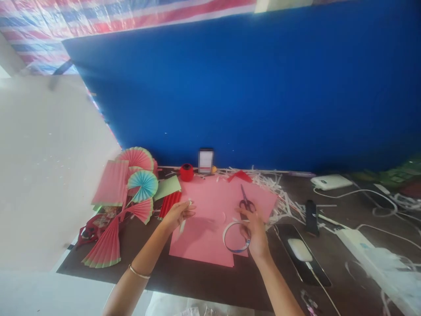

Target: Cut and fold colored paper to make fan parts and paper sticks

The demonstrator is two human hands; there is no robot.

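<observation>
Above the pink paper sheets (207,197), my left hand (177,215) is closed in a pinch on a narrow whitish strip (182,226), which hangs below the fingers. My right hand (258,235) grips a roll of tape (225,239) by its right side, and the ring's opening faces up toward me. Scissors (246,204) with dark handles lie on the pink paper just beyond my right fingers, blades pointing away. A red pleated paper (169,205) lies beside my left hand, near a pale green sheet (168,188).
Folded paper fans (140,186) pile up at the left. A red round object (187,172) and a small upright screen (206,161) stand at the back. White paper strips (284,204) litter the right side, near a phone (297,259), a power strip (362,254) and cables.
</observation>
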